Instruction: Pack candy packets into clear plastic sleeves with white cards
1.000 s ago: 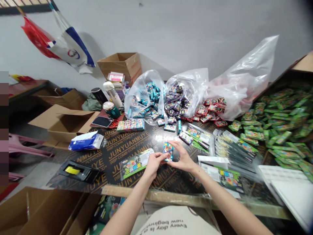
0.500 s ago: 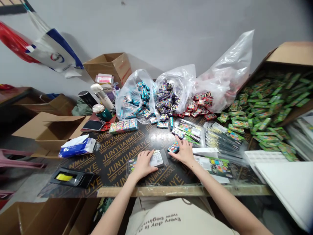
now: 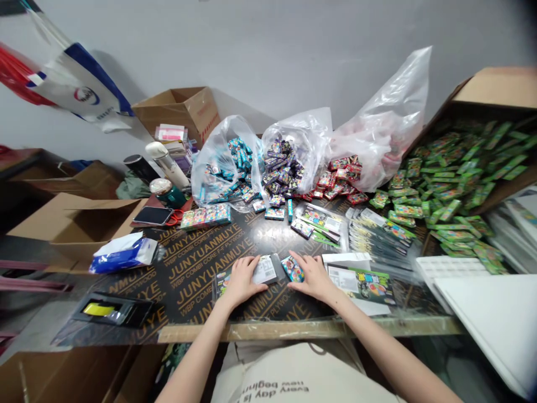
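On the dark plywood table (image 3: 201, 268), my left hand (image 3: 242, 282) is closed over a clear plastic packet (image 3: 273, 267) with a white barcode-like label, its thumb and fingers at the packet's edges. Part of the packet lies hidden beneath that palm. My right hand (image 3: 312, 276) grips a small colourful box (image 3: 292, 269) between thumb and fingers, right beside the packet's end. Whether box and packet touch, I cannot tell. Just beyond the right hand lies another small box (image 3: 301, 228), next to printed packets (image 3: 322, 219).
Plastic bags of blue (image 3: 243, 157), purple (image 3: 282, 165) and red boxes (image 3: 335, 178) line the wall side. A carton spills green boxes (image 3: 444, 184) at right. Flat packets (image 3: 377, 238), a phone (image 3: 151, 215), scissors (image 3: 174, 217) and a black tray (image 3: 113, 309) lie around.
My right hand has drawn the small box nearer to me and towards the packet, turning it. My left hand stays on the packet. The whole view has shifted slightly.
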Available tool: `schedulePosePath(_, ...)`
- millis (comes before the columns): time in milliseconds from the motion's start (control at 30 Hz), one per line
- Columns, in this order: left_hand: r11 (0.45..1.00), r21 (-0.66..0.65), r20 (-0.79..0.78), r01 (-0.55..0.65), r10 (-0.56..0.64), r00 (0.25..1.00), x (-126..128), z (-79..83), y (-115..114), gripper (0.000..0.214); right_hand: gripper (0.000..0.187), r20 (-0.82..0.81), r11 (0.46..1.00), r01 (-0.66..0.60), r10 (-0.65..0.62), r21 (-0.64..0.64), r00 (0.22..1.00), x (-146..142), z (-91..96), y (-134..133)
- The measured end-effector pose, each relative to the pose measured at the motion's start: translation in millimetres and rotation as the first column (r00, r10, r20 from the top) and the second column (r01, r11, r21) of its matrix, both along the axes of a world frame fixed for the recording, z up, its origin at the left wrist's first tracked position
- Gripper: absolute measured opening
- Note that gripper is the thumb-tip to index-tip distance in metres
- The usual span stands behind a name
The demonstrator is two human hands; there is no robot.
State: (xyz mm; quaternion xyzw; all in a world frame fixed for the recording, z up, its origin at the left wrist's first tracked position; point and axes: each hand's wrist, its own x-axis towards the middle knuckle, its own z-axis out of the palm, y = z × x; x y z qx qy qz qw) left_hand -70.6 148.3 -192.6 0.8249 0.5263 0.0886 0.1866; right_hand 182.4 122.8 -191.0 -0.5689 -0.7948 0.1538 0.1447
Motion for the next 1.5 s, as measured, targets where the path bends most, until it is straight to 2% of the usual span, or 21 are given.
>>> schedulePosePath(100, 1.000, -0.018, -0.012, 0.025, -0.025, 1.000, -3, 1.5, 2, 0.083, 0.094, -0.045, 0.999, -0.047, 0.047, 0.008, 0.998, 8, 7.1, -1)
schedulePosePath(233, 0.997, 0.006, -0.036, 0.072, -0.072, 0.997, 4, 3.1, 5, 0.091, 0.091, -0.084, 0.977, -0.214, 0.212, -0.017, 0.974, 20, 7.6, 8)
schedulePosePath(367, 0.993, 0.028, -0.033, 0.111, -0.110, 0.993, 14, 6.6, 5, 0.083, 0.086, -0.197, 0.940, -0.334, 0.316, -0.065, 0.928, 20, -1.8, 16)
schedulePosePath(433, 0.994, 0.043, -0.017, 0.097, -0.096, 0.995, 16, 9.0, 3, 0.081, 0.081, -0.286, 0.944, -0.328, 0.305, -0.033, 0.908, 18, -2.4, 17)
schedulePosePath(533, 0.998, 0.055, 0.010, 0.042, -0.043, 0.999, 16, 13.1, 0, 0.080, 0.078, -0.389, 0.972, -0.229, 0.229, 0.047, 0.892, 18, 5.9, 14)
schedulePosePath(600, 0.998, 0.045, 0.034, 0.034, -0.035, 0.999, 19, 16.2, -1, 0.080, 0.077, -0.383, 0.980, -0.179, 0.200, 0.089, 0.902, 17, 14.9, 11)
schedulePosePath(700, 0.997, 0.044, 0.079, 0.066, -0.069, 0.994, 29, 21.4, -2, 0.083, 0.078, -0.270, 0.984, -0.154, 0.173, 0.090, 0.947, 15, 25.9, 6)
schedulePosePath(800, 0.993, 0.077, 0.119, 0.087, -0.096, 0.988, 39, 27.4, -1, 0.090, 0.084, -0.208, 0.985, -0.168, 0.173, 0.043, 0.963, 14, 30.2, 3)
schedulePosePath(900, 0.984, 0.085, 0.160, 0.154, -0.166, 0.973, 47, 32.5, 0, 0.094, 0.089, -0.270, 0.976, -0.216, 0.213, 0.018, 0.939, 17, 29.6, 3)
schedulePosePath(1033, 0.977, 0.050, 0.190, 0.206, -0.212, 0.959, 53, 35.6, 1, 0.095, 0.084, -0.361, 0.960, -0.277, 0.270, 0.034, 0.892, 24, 25.5, 7)
schedulePosePath(1100, 0.982, 0.053, 0.200, 0.184, -0.191, 0.961, 54, 35.6, 3, 0.096, 0.085, -0.373, 0.968, -0.240, 0.252, 0.080, 0.893, 26, 23.3, 8)
schedulePosePath(1233, 0.990, 0.088, 0.240, 0.106, -0.124, 0.963, 53, 33.9, 7, 0.101, 0.083, -0.387, 0.988, 0.026, 0.035, 0.153, 0.922, 22, 22.1, 1)
schedulePosePath(1267, 0.990, 0.098, 0.249, 0.098, -0.120, 0.961, 52, 33.2, 8, 0.102, 0.078, -0.391, 0.989, 0.049, 0.010, 0.141, 0.920, 19, 22.3, -1)
schedulePosePath(1333, 0.989, 0.110, 0.251, 0.098, -0.123, 0.960, 52, 31.4, 8, 0.102, 0.067, -0.385, 0.994, 0.012, 0.032, 0.110, 0.922, 17, 22.5, -1)
schedulePosePath(1400, 0.990, 0.105, 0.236, 0.096, -0.119, 0.964, 51, 28.8, 8, 0.102, 0.057, -0.357, 0.992, 0.034, 0.012, 0.123, 0.934, 18, 20.8, 10)
schedulePosePath(1500, 0.993, 0.068, 0.207, 0.100, -0.112, 0.972, 49, 23.4, 8, 0.103, 0.053, -0.245, 0.938, 0.285, -0.235, 0.198, 0.941, 28, 13.6, 43)
